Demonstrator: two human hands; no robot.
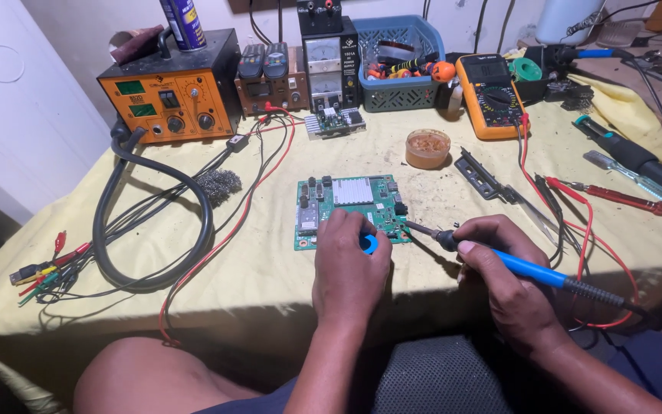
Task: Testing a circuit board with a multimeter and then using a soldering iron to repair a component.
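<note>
My left hand (349,264) is curled over the near edge of the green circuit board (350,211), pinching a small blue spool (368,244); the board, with its pale ribbed heatsink, lies just beyond my knuckles. My right hand (499,268) grips the blue-handled soldering iron (526,268), tip touching the board's right edge.

Soldering iron (530,268) tip at green circuit board (350,211)

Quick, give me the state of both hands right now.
Left hand: closed on a small blue spool, resting on the green circuit board.
Right hand: closed around the blue-handled soldering iron.
</note>
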